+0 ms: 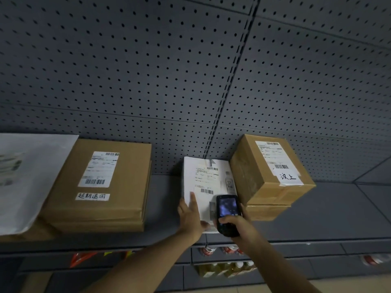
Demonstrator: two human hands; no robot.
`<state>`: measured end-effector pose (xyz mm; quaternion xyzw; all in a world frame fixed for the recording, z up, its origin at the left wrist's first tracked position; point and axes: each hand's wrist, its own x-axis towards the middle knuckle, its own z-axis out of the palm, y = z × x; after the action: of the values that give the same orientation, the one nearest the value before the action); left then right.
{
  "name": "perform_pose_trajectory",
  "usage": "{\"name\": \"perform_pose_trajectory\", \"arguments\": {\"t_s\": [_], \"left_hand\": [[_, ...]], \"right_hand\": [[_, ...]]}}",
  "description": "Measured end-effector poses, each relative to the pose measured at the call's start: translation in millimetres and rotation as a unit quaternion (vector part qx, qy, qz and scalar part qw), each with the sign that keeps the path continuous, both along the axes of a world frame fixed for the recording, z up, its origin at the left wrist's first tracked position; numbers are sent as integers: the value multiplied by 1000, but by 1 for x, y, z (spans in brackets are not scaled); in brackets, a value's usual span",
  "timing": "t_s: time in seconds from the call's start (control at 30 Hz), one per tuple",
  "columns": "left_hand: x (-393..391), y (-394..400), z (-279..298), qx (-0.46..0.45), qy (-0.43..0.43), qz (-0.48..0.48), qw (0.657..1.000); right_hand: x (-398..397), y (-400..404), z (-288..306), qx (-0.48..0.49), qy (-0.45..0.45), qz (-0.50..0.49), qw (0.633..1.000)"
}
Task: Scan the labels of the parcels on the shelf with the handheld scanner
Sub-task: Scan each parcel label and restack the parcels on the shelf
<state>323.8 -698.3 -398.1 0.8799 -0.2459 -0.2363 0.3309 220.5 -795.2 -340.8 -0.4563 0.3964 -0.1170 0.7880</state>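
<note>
I count four parcels on the shelf (pixel 317 218); my left hand (pixel 190 214) presses flat, fingers released, on the white parcel (pixel 203 176), while my right hand (pixel 237 226) fingers grasp one handheld scanner (pixel 227 210).

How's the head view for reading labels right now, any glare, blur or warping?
Head view: dim overall, no glare on the white parcel; its label barcodes show but the print is too blurred to read. The scanner screen glows bluish, contents unreadable. Wide-angle bending skews the pegboard seams and shelf edge.
</note>
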Motion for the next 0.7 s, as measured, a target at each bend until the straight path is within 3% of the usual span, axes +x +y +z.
{"name": "perform_pose_trajectory", "arguments": {"t_s": [0.3,0.57,0.7], "left_hand": [[12,8,19,28,34,-46,998],[36,66,74,20,-123,-135,983],[62,114,92,109,-214,-110,964]], "right_hand": [[7,7,4,9,-1,-12,1000],[36,37,27,7,-25,23,999],[60,66,36,20,-12,49,999]]}}
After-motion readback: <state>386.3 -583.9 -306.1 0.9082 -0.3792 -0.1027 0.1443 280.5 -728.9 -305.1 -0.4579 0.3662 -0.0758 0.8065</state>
